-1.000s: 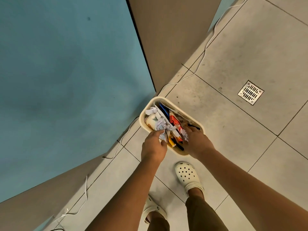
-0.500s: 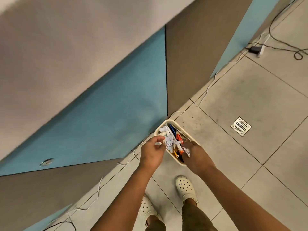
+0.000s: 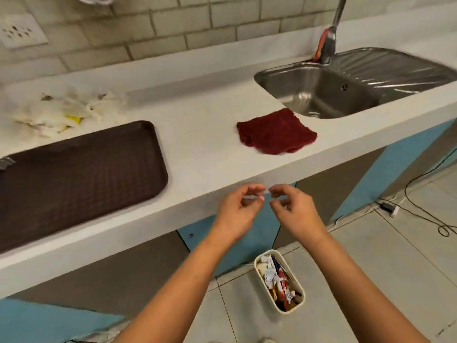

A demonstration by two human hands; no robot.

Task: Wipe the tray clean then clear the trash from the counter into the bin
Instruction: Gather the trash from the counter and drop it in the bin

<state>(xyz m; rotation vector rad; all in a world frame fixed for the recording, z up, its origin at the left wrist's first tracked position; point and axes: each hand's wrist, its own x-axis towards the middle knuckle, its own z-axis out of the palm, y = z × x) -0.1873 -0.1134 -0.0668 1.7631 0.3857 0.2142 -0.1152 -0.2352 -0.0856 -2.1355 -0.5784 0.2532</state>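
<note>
Hands hovered empty over the table (image 3: 212,154) edge, left hand (image 3: 238,210) and right hand (image 3: 293,210) with fingers loosely curled, holding nothing. Tray (image 3: 74,177) lay on the table; bin (image 3: 279,280) stood below, within reach for dropping trash.

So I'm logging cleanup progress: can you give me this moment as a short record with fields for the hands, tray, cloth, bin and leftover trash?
left hand: raised before the counter edge, fingers loosely curled, holding nothing
right hand: same, beside the left
tray: brown, on counter, nothing on it
cloth: dark red, on counter by the sink
bin: on floor, full of wrappers
leftover trash: crumpled white pile behind the tray
</note>
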